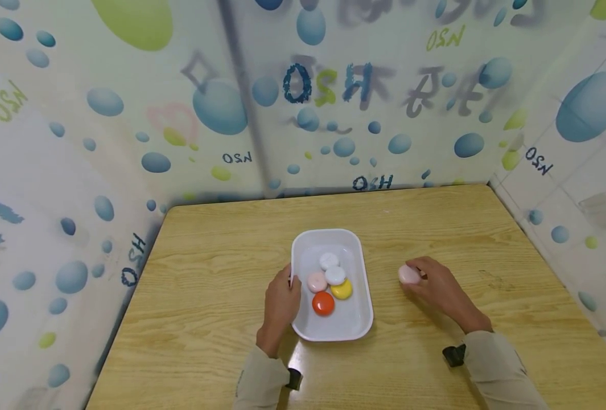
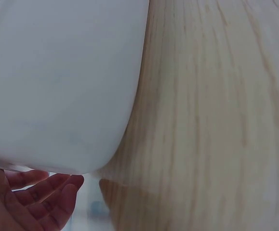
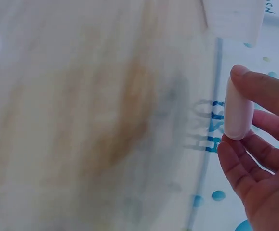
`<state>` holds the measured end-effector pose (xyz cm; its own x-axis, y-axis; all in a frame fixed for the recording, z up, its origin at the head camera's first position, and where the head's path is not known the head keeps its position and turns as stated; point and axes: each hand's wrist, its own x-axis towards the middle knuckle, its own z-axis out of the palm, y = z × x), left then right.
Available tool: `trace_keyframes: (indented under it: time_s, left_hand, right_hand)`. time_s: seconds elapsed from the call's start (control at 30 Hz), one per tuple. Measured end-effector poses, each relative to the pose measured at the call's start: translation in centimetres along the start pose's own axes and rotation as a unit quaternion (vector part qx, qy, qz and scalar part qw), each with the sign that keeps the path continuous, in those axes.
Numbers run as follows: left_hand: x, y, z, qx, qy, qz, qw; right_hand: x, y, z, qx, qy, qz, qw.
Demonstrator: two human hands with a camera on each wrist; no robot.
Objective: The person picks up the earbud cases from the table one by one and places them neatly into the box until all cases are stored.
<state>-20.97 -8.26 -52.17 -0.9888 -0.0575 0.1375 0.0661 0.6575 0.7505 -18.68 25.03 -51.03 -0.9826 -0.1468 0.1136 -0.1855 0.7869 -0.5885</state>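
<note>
A white rectangular tray [image 1: 328, 333] with rounded corners sits on the table. My left hand [image 1: 282, 299] grips its left rim, thumb on the rim and fingers at the outer wall; the left wrist view shows the tray wall [image 2: 62, 86] above the curled fingers. Inside lie several glossy round discs: a red one [image 1: 324, 303], a yellow one [image 1: 342, 289], a pale pink one [image 1: 317, 282] and two white ones [image 1: 329, 261]. To the right of the tray, my right hand [image 1: 438, 287] pinches another pale pink disc [image 3: 239, 110], held on edge between thumb and fingers.
The wooden table [image 1: 221, 256] reaches back to a wall [image 1: 303, 136] covered with printed blue and green ovals and lettering. Similar patterned walls stand on the left and right. A black band [image 1: 454, 356] is around the right wrist, another [image 1: 293, 378] around the left.
</note>
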Motion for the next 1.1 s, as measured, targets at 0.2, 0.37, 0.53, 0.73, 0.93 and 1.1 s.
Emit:
trace_keyframes:
  time_s: [0.2,0.37,0.53,0.73,0.93,1.1]
  left_hand:
    - [0.0,0.1,-0.2,-0.001,-0.005,-0.003,1.0000]
    - [0.0,0.2,-0.2,0.002,-0.009,-0.005,0.9999]
    - [0.1,0.2,-0.3,0.000,-0.013,-0.010,0.9999]
    - [0.1,0.1,-0.2,0.008,-0.010,-0.004,0.9999]
    - [0.1,0.0,-0.1,0.013,-0.004,0.002,0.9999]
    - [0.1,-0.1,-0.1,0.007,-0.007,0.007,0.9999]
  right_hand:
    - [1.1,-1.4,-0.3,-0.010,0.008,-0.026,1.000]
    - [2.0,-2.8,-0.5,-0.011,0.005,-0.031,0.999]
    - [2.9,-4.2,-0.6,-0.008,0.004,-0.041,0.999]
    - [4.2,-5.5,-0.3,-0.004,-0.007,-0.049,0.999]
    - [5.4,-6.8,0.3,0.003,-0.016,-0.044,0.999]
    - [6.1,-7.8,1.0,0.010,-0.030,-0.044,0.999]
